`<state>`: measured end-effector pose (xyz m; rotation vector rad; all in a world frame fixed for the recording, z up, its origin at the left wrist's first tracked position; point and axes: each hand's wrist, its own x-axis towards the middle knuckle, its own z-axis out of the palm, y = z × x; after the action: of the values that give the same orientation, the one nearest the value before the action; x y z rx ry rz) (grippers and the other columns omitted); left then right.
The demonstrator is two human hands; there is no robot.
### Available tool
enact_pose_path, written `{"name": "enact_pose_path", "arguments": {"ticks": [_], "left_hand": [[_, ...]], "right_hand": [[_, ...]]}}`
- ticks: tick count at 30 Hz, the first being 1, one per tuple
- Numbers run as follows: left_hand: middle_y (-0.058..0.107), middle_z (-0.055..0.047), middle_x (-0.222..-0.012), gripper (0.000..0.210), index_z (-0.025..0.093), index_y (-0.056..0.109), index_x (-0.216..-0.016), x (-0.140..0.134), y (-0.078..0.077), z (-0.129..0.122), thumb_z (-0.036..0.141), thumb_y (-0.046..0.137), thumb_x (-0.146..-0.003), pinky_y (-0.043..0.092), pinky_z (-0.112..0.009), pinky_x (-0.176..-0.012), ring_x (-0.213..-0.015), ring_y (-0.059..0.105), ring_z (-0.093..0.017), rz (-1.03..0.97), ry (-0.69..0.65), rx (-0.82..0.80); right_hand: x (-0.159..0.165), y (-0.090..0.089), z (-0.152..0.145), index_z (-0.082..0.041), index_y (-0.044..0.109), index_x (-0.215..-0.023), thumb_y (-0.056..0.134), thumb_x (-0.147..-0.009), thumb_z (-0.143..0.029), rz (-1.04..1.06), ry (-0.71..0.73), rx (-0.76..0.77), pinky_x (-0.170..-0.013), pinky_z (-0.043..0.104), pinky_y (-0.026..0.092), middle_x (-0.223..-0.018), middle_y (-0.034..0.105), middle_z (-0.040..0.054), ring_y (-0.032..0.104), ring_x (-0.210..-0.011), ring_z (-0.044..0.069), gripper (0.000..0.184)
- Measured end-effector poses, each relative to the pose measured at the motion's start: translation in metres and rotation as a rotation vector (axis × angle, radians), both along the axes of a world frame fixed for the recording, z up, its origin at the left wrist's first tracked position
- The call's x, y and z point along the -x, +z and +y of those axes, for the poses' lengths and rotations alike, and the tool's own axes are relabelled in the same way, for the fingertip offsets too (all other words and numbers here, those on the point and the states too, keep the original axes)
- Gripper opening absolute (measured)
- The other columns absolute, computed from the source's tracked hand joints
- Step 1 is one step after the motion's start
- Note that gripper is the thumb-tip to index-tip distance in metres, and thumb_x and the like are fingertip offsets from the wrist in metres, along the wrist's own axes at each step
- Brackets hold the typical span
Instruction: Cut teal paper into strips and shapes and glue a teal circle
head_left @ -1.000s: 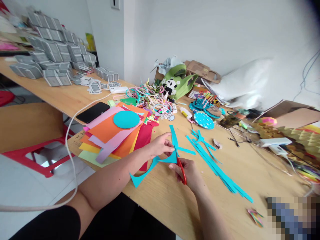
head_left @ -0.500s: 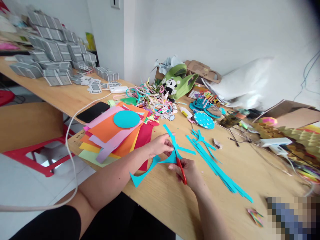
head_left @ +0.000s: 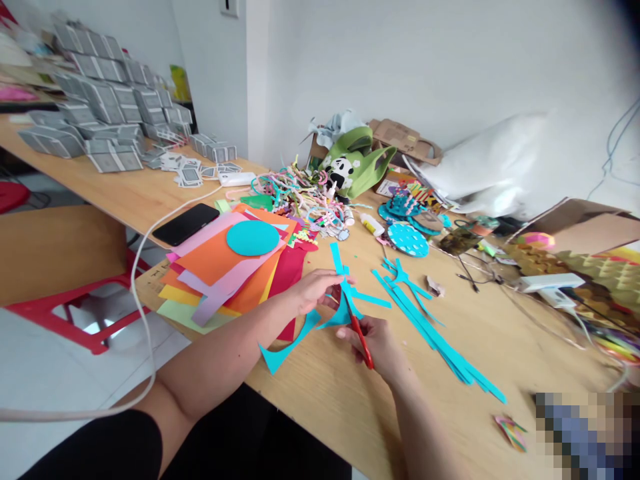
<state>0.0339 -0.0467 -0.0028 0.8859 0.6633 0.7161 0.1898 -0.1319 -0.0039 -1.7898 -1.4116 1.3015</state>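
My left hand (head_left: 323, 290) is closed on a piece of blue paper (head_left: 340, 313), its fingers pinching the upper part. Red-handled scissors (head_left: 361, 340) are in my right hand (head_left: 377, 347), with their blades at the paper. A narrow blue strip (head_left: 336, 257) sticks up past my left fingers. Under my left wrist lies a curved blue offcut (head_left: 287, 350). Another short blue strip (head_left: 373, 299) rests just beyond the scissors. To the right, long blue strips (head_left: 440, 347) lie in a bundle on the wooden table (head_left: 320, 393).
Left of my hands is a stack of coloured sheets (head_left: 200, 267) topped by a blue paper circle (head_left: 253, 238). A black phone (head_left: 187, 224) and a white cable (head_left: 135, 293) are beside it. Behind stand a glue bottle (head_left: 371, 225), tangled craft pieces (head_left: 295, 193) and a green panda bag (head_left: 357, 163).
My left hand has shifted slightly, its fingers now stretched further over the blue paper. The upright strip has tilted and moved a little left. The right hand with the scissors is almost still.
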Motion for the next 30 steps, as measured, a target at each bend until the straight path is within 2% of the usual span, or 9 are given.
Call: {"name": "enact_pose_path", "arguments": {"ticks": [6, 22, 30], "left_hand": [[0.065, -0.007, -0.074, 0.033, 0.011, 0.071, -0.099, 0.0012, 0.0001, 0.0006, 0.031, 0.057, -0.077, 0.046, -0.026, -0.059, -0.064, 0.058, -0.014, -0.003, -0.033, 0.004], [0.065, -0.006, -0.073, 0.037, 0.01, 0.071, -0.097, -0.0008, -0.0036, -0.001, 0.035, 0.059, -0.073, 0.045, -0.026, -0.06, -0.062, 0.059, -0.014, 0.031, -0.08, -0.028], [0.065, -0.006, -0.069, 0.036, 0.009, 0.07, -0.097, -0.0002, -0.0011, -0.0014, 0.032, 0.057, -0.074, 0.044, -0.026, -0.06, -0.062, 0.06, -0.015, 0.048, -0.087, -0.008]], "right_hand": [[0.0006, 0.0051, -0.0009, -0.018, 0.051, -0.056, 0.078, -0.054, -0.057, -0.008, 0.027, -0.013, -0.036, 0.021, 0.034, -0.041, 0.055, -0.0015, 0.051, -0.035, 0.012, 0.048], [0.0044, 0.0087, -0.0006, -0.02, 0.048, -0.052, 0.077, -0.05, -0.06, -0.029, -0.003, 0.011, -0.034, 0.022, 0.033, -0.038, 0.053, -0.0017, 0.049, -0.033, 0.012, 0.049], [0.0043, 0.0082, 0.0, -0.02, 0.047, -0.05, 0.075, -0.057, -0.054, -0.039, 0.0, 0.007, -0.034, 0.021, 0.031, -0.036, 0.051, -0.0024, 0.048, -0.031, 0.011, 0.045]]}}
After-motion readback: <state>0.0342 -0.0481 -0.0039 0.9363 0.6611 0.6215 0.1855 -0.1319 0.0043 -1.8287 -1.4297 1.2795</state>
